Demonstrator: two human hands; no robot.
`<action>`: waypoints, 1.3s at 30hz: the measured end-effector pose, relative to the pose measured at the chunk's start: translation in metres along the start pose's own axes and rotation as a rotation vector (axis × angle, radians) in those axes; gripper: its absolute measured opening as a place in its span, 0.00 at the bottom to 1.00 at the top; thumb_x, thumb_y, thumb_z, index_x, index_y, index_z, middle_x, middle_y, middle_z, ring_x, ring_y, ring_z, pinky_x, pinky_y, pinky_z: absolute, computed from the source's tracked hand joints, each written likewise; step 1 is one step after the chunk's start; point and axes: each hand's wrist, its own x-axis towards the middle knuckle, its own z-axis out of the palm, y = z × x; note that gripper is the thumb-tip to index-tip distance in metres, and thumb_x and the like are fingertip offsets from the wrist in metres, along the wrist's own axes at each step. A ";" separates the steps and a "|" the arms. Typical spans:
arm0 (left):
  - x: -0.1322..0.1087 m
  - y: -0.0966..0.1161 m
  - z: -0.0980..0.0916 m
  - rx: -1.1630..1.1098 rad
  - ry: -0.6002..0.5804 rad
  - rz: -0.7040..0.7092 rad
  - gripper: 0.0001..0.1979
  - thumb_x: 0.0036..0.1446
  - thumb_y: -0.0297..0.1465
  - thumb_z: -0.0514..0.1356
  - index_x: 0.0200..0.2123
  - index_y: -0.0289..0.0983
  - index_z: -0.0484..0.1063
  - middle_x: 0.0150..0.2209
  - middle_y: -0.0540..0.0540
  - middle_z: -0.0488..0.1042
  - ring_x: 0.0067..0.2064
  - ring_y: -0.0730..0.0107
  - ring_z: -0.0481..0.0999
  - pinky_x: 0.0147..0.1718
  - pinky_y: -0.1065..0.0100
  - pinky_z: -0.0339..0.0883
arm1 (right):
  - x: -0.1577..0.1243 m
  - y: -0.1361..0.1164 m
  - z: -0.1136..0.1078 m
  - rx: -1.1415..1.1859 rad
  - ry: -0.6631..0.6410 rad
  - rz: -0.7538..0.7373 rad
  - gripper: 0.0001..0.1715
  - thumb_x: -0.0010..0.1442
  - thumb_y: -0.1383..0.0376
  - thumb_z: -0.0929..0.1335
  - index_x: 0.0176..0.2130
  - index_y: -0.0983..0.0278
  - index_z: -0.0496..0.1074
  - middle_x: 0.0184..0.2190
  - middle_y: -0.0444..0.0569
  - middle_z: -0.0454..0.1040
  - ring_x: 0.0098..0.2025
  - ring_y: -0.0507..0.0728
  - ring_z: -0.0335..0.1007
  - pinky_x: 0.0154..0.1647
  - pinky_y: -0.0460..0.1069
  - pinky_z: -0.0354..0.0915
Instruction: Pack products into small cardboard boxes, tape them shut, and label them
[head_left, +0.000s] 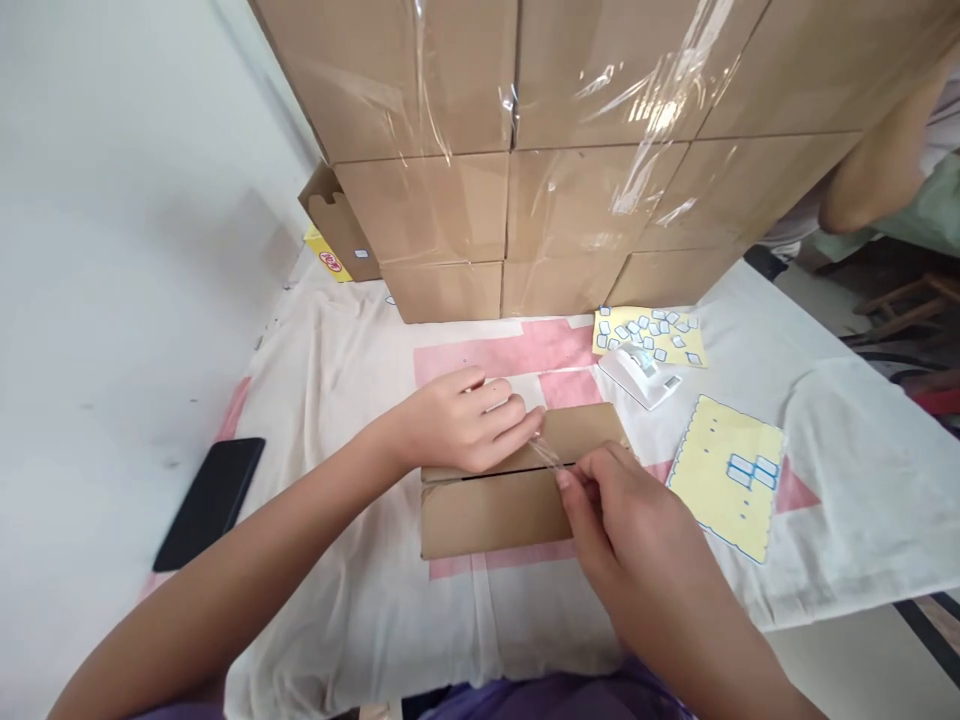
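A small brown cardboard box point(495, 510) lies on the cloth in front of me, its top flaps meeting at a seam. My left hand point(465, 420) rests on the box's far flap, fingers curled and pinching one end of a strip of clear tape point(547, 455). My right hand point(622, 520) is at the box's right end, fingers closed on the other end of the strip. The strip is stretched between both hands just above the seam.
A wall of stacked, film-wrapped cartons point(570, 150) stands behind. A white tape dispenser point(641, 375), a yellow sheet with several small labels point(649, 335) and a yellow backing sheet point(727, 475) lie right. A black phone point(210, 500) lies left. Another person's arm point(885, 160) is at the top right.
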 end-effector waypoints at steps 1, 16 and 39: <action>0.000 0.000 0.001 -0.027 -0.015 -0.025 0.06 0.60 0.27 0.62 0.39 0.44 0.76 0.26 0.53 0.74 0.29 0.72 0.68 0.24 0.65 0.56 | 0.001 0.002 -0.004 0.015 -0.011 0.006 0.16 0.71 0.61 0.60 0.30 0.59 0.61 0.27 0.48 0.70 0.24 0.57 0.66 0.23 0.51 0.55; 0.003 -0.006 0.000 0.081 0.071 -0.190 0.07 0.57 0.31 0.68 0.40 0.43 0.76 0.28 0.53 0.79 0.29 0.72 0.74 0.23 0.66 0.60 | 0.034 0.053 0.008 -0.177 -0.055 -0.288 0.28 0.71 0.63 0.59 0.65 0.71 0.61 0.62 0.65 0.68 0.65 0.72 0.60 0.60 0.69 0.65; 0.023 0.001 -0.021 -0.170 0.061 -0.057 0.12 0.50 0.24 0.71 0.24 0.41 0.70 0.26 0.54 0.76 0.27 0.74 0.74 0.20 0.70 0.69 | 0.049 0.061 0.013 -0.129 -0.161 -0.301 0.29 0.72 0.60 0.59 0.64 0.75 0.65 0.55 0.67 0.69 0.59 0.73 0.60 0.53 0.67 0.69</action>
